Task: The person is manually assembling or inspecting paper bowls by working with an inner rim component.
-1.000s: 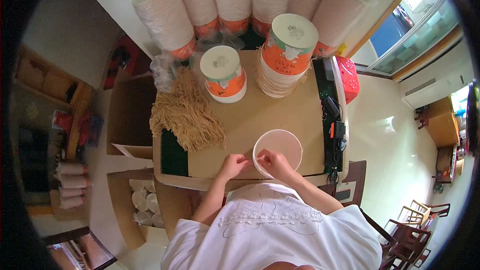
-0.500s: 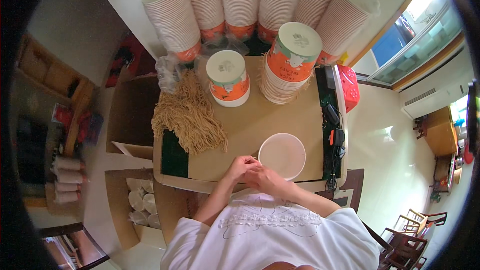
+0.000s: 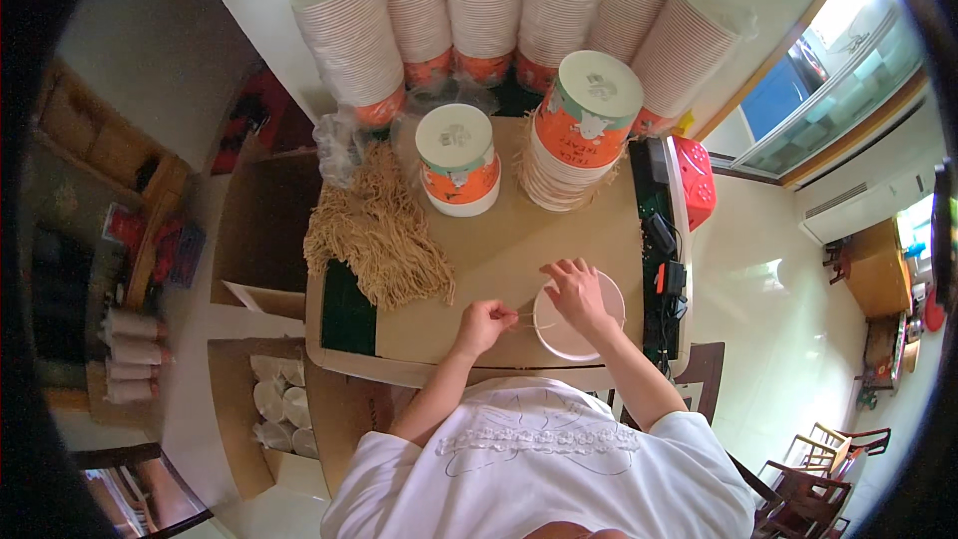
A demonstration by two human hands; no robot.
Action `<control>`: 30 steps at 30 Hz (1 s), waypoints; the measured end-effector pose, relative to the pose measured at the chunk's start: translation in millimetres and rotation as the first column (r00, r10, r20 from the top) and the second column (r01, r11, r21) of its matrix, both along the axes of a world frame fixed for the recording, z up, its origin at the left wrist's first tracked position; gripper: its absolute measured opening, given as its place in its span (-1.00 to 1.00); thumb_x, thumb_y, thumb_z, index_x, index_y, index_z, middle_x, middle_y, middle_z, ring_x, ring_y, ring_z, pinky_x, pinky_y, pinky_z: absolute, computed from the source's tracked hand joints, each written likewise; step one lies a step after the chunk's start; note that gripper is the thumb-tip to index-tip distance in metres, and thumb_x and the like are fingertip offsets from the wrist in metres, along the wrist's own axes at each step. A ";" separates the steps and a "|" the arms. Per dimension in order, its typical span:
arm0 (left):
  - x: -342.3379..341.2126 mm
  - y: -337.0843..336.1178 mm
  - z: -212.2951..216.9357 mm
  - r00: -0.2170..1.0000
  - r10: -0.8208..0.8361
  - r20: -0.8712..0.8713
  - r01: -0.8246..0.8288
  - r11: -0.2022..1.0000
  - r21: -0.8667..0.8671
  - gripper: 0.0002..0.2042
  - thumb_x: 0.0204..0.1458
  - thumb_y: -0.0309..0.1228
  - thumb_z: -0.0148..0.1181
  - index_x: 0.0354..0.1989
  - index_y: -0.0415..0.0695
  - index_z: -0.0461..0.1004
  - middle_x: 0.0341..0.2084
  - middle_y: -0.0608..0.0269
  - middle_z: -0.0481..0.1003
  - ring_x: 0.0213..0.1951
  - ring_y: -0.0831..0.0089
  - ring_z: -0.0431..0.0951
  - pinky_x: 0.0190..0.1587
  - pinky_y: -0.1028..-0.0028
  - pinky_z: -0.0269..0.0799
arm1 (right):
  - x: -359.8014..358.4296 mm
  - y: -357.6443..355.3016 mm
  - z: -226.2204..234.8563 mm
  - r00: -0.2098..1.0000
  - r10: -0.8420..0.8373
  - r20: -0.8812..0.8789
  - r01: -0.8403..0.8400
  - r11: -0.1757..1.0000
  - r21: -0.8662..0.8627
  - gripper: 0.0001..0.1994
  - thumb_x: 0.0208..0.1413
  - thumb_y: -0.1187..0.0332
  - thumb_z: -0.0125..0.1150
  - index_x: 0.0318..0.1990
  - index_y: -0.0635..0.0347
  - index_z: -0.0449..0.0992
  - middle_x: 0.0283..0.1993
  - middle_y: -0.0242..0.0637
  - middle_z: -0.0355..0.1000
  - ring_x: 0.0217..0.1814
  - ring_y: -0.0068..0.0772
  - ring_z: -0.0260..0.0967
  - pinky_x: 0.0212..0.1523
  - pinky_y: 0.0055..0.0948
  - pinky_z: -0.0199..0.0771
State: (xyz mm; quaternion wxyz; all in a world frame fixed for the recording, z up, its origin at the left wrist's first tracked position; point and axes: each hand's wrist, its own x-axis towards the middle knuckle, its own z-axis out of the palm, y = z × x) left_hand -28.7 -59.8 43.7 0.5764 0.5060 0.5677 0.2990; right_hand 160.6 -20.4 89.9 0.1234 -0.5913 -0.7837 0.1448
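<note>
White round paper lid (image 3: 574, 324) pressed flat under spread right hand (image 3: 577, 291); thin tan string (image 3: 529, 319) pinched by left hand (image 3: 486, 322).

Bright window (image 3: 848, 50) glare; fisheye-bent, dark rim.

A white short-sleeved shirt (image 3: 539, 469) is worn, with a band of lace-like trim stitched across the chest and thin dark line work drawn below it. The forearms are left bare, and nothing is worn on the hands or wrists.
</note>
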 end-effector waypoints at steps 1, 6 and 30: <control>0.2 1.1 0.7 1.000 0.003 0.001 -0.003 1.000 0.001 -0.91 -0.17 -0.49 0.26 -0.50 -0.22 0.49 -0.61 0.34 0.49 -0.52 0.66 0.42 -0.44 0.58 0.36 | 2.0 0.0 -1.2 1.000 0.003 0.001 -0.003 1.000 0.001 -0.72 -0.17 0.37 0.19 -0.20 -0.01 0.45 -0.18 -0.29 0.35 -0.05 -0.22 0.22 -0.05 -0.19 0.22; 3.4 3.9 -2.9 0.995 0.031 -0.094 -0.013 0.982 0.190 -0.90 -0.15 -0.48 0.23 -0.46 -0.23 0.49 -0.59 0.27 0.51 -0.52 0.61 0.47 -0.42 0.57 0.38 | 2.9 -4.2 -10.9 1.000 0.015 -0.017 -0.015 1.000 0.010 -0.90 -0.18 0.34 0.18 -0.43 -0.03 0.49 -0.38 -0.38 0.37 -0.20 -0.29 0.27 -0.17 -0.26 0.21; 27.2 16.3 7.0 0.946 0.026 -0.324 0.139 0.870 0.474 -0.95 -0.19 -0.50 0.17 -0.52 -0.18 0.48 -0.54 0.16 0.46 -0.46 0.27 0.49 -0.40 0.39 0.40 | 46.3 49.3 -90.5 0.652 -0.183 -0.735 -0.687 0.265 -0.676 -0.82 0.10 0.31 0.01 -0.24 0.22 0.41 -0.31 -0.45 0.36 -0.22 -0.60 0.27 -0.14 -0.59 0.29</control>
